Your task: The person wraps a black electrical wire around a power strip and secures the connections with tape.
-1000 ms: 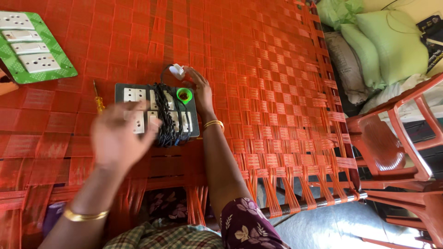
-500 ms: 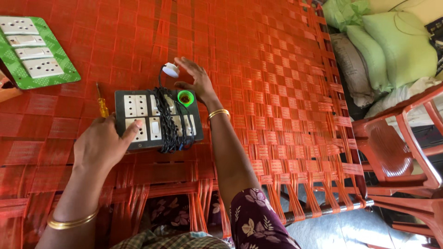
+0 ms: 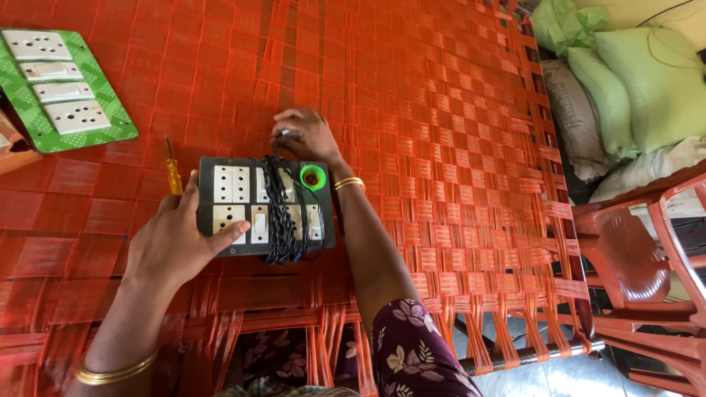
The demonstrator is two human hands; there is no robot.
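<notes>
At frame centre, the black switchboard [image 3: 265,209], wound with black cord, is now gripped by the left hand [image 3: 173,246]; the right hand [image 3: 309,136] has closed over the white plug [image 3: 288,134] on woven orange webbing.

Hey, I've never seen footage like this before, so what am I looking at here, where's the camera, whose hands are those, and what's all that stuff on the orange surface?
The camera sits on a person's head and looks down at their two bare hands; no machine is involved. The surface is a woven orange cot. The left hand grips the edge of a dark switchboard with white sockets and switches. A black cord is wound around the board, and a green ring sits on it. The right hand rests just beyond the board, closed over a small white part that I cannot identify. A yellow-handled screwdriver lies beside the board. A green switchboard lies far left.
</notes>
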